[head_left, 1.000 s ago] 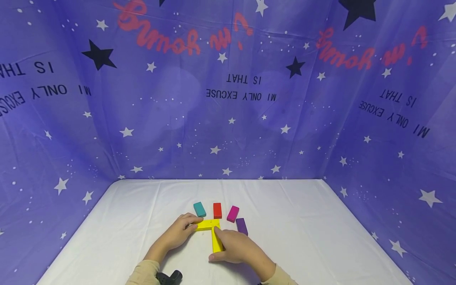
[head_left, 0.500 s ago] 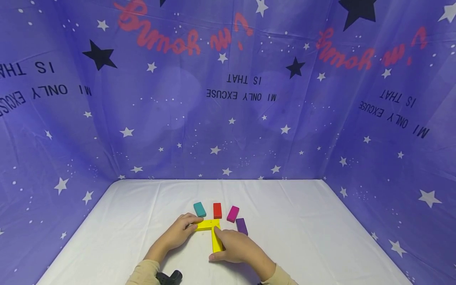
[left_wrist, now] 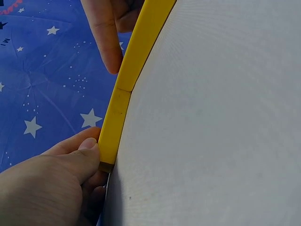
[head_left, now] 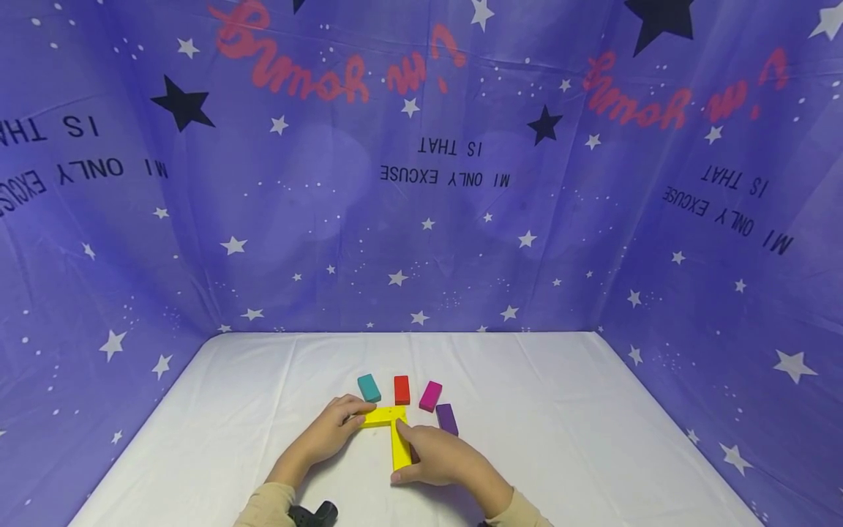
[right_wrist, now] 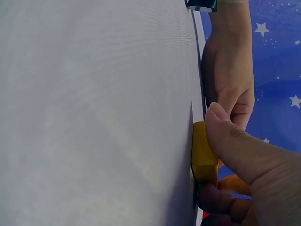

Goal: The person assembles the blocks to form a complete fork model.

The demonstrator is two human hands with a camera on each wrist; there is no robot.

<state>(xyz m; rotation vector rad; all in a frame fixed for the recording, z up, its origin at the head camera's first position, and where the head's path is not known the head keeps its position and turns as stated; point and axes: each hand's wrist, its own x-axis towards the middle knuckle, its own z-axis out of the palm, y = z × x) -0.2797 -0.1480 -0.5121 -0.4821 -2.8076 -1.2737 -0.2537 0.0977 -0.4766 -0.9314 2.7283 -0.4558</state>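
Two yellow blocks lie on the white tabletop and meet at a corner. One yellow block [head_left: 382, 417] runs left to right; the other yellow block [head_left: 400, 448] extends from its right end toward the person. My left hand [head_left: 329, 430] pinches the crosswise block's left end, thumb in front and fingers behind; the left wrist view shows its thumb [left_wrist: 87, 153] at that end. My right hand [head_left: 440, 455] holds the lengthwise block, index finger near the joint and thumb at the near end. In the right wrist view, this yellow block [right_wrist: 203, 150] sits between thumb and curled fingers.
Behind the yellow blocks lie a teal block [head_left: 369, 388], a red block [head_left: 402, 389] and a magenta block [head_left: 431, 396]. A purple block [head_left: 447, 419] lies just beyond the right hand. Starry blue cloth [head_left: 421, 241] walls the white table [head_left: 553, 410] at the back and sides.
My right hand has shifted very slightly, its thumb tip moving a little right along the lengthwise block's near end. My left hand and the blocks show no visible movement.
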